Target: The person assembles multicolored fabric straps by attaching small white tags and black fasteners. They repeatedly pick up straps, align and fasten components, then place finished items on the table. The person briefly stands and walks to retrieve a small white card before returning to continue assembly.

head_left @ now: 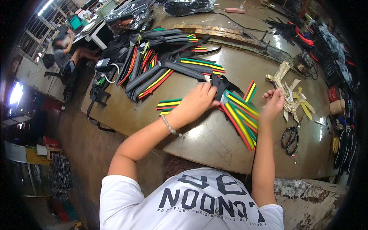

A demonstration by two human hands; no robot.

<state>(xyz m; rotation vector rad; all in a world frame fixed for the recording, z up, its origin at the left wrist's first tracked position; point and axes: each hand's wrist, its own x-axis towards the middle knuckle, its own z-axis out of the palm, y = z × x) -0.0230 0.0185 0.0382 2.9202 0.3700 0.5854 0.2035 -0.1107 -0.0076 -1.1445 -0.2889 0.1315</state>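
White shirt (pixel 191 201), striped bundle (pixel 241 120) right of left hand (pixel 199 101)

The tabletop (pixel 220 155) is smooth and glossy, its brown surface throwing back bright patches of light. The striped strips (pixel 238 119) look like smooth cloth or soft plastic with a slight sheen; which, is hard to tell. The black strips (pixel 187 71) are more matt, cloth-like. Clear, crinkled plastic makes the shiny bag (pixel 126 17). The beam (pixel 230 37) looks like rough, worn wood. The pale scraps (pixel 294 102) seem papery, dull and creased. The scissors (pixel 290 138) have smooth black handles, apparently plastic. The box (pixel 103 64) is dark plastic, the cable (pixel 115 70) smooth white plastic. The shirt (pixel 130 195) is matt cloth, the bracelet (pixel 168 125) smooth beads.
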